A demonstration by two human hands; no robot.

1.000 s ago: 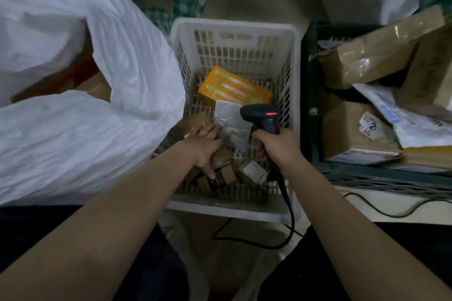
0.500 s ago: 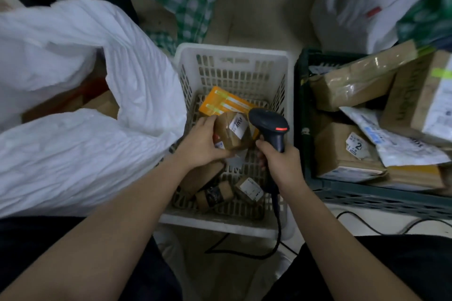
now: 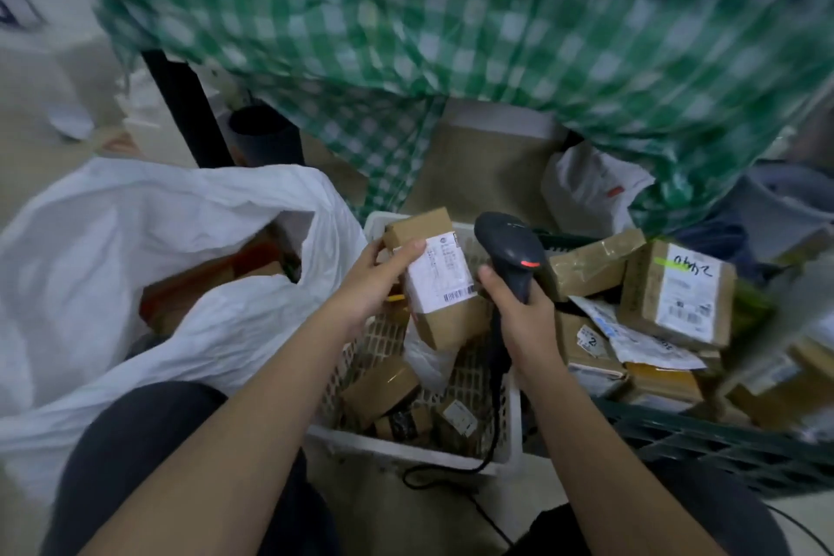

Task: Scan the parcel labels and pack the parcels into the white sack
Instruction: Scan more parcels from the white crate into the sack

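Brown cardboard fills the centre of the frame: the left hand [image 3: 374,280] now grips a small box [image 3: 433,280] lifted clear of the white basket [image 3: 406,447], where half a second ago it sat low among the other parcels. Its white label [image 3: 440,273] faces up, barcode toward the scanner [image 3: 512,255], which the right hand [image 3: 525,316] clasps by the handle just beside the box. The view has also tipped upward, revealing a green checked cloth [image 3: 496,36] across the top. At left, the white sack [image 3: 135,248] gapes open with parcels inside. Judging by this, scanning is under way; packing comes next.
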